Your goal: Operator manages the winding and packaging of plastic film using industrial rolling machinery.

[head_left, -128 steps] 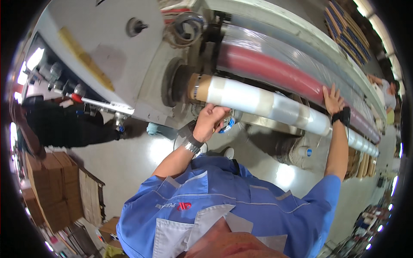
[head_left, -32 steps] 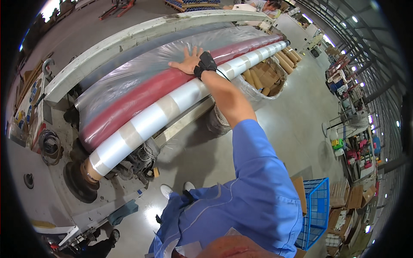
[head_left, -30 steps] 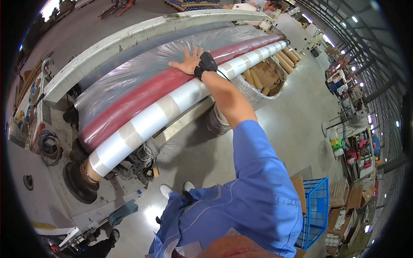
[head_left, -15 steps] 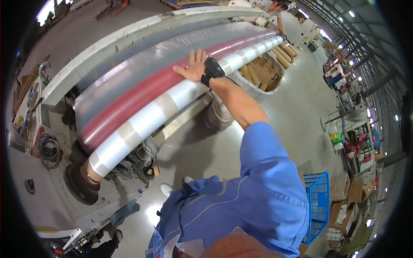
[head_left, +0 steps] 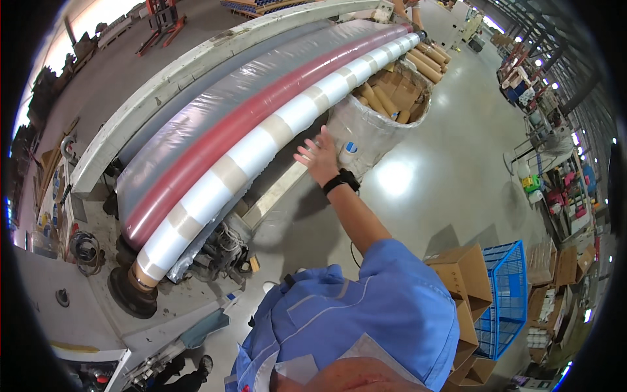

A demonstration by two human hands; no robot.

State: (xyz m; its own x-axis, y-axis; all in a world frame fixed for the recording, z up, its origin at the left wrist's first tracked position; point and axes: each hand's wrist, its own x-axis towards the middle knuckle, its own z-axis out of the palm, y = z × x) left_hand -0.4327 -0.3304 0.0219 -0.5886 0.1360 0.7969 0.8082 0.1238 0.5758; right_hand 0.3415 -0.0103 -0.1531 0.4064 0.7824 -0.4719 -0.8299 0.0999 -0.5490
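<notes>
My right hand (head_left: pixel 318 157), with a black band at the wrist, hangs in the air with fingers spread and holds nothing. It is just below and beside a long roll (head_left: pixel 261 140) wound with white film bands on a tan core, not touching it. Behind that roll lie a red roller (head_left: pixel 248 114) and a grey film-covered roller (head_left: pixel 209 98), all mounted along a pale machine beam (head_left: pixel 163 78). My blue sleeve reaches up from the lower edge. My left hand is out of view.
A plastic-wrapped bin of cardboard tubes (head_left: pixel 392 98) stands just beyond my hand. Cardboard boxes (head_left: pixel 460 268) and a blue crate (head_left: pixel 506 294) sit at the right. Cables (head_left: pixel 81 245) and the roll's end mount (head_left: pixel 134 294) are at the lower left. Grey concrete floor (head_left: pixel 424 183) stretches to the right.
My right hand has lifted off the banded roll and drawn back toward me, now hanging below it. The view has shifted slightly.
</notes>
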